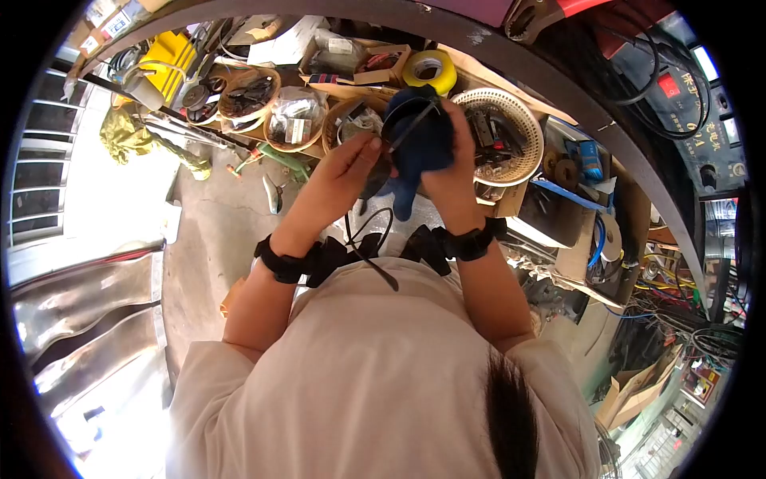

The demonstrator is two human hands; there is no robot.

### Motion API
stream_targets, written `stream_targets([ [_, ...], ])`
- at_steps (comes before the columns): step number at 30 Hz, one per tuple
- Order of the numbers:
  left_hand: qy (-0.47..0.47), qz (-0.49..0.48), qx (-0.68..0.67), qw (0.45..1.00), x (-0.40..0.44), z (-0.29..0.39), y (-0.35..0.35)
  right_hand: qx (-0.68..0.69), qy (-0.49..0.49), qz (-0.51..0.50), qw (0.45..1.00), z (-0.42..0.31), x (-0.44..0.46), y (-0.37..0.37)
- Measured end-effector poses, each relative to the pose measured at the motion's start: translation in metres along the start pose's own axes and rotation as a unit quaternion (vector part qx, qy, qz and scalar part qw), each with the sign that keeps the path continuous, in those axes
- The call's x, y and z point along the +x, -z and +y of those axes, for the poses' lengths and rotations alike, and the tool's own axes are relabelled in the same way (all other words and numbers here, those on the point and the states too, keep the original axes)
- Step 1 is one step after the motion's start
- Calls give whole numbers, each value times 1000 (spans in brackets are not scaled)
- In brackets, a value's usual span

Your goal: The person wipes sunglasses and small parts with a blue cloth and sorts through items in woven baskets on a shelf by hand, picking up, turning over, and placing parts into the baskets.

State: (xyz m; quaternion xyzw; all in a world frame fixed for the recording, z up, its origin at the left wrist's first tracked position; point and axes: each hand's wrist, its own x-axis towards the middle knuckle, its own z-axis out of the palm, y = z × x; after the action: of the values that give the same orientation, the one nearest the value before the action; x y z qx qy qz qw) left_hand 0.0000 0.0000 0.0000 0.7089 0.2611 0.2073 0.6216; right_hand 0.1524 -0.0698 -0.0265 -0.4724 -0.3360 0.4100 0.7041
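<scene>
My left hand (349,177) pinches the rim of a pair of thin black-framed eyeglasses (386,275) between thumb and fingertips. One arm of the glasses hangs down in front of my shirt. A dark blue cloth (427,144), perhaps a glove, is bunched in my right hand (456,180), whose fingers wrap round its right side. The cloth lies against the glasses at the upper rim, and a narrow flap of it dangles below. Both hands are close together in front of my chest, and part of the glasses is hidden by the cloth and fingers.
Behind my hands a cluttered bench holds a yellow tape roll (429,70), a cream plastic basket (523,120) of parts and several smaller baskets. A dark curved metal beam (558,60) arches above. To the right stands a cardboard box (638,391); metal sheets (88,303) lie left.
</scene>
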Motion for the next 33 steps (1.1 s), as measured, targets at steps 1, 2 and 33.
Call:
stream_targets([
  [1, -20, 39, 45, 998, -2, 2, -4, -98, 106, 20, 989, 7, 0, -4],
  [2, -40, 77, 90, 992, -3, 2, -7, -195, 209, 39, 957, 9, 0, -4],
  [33, 18, 72, 134, 988, -3, -11, -10, -41, 54, -16, 998, -5, -1, -2],
])
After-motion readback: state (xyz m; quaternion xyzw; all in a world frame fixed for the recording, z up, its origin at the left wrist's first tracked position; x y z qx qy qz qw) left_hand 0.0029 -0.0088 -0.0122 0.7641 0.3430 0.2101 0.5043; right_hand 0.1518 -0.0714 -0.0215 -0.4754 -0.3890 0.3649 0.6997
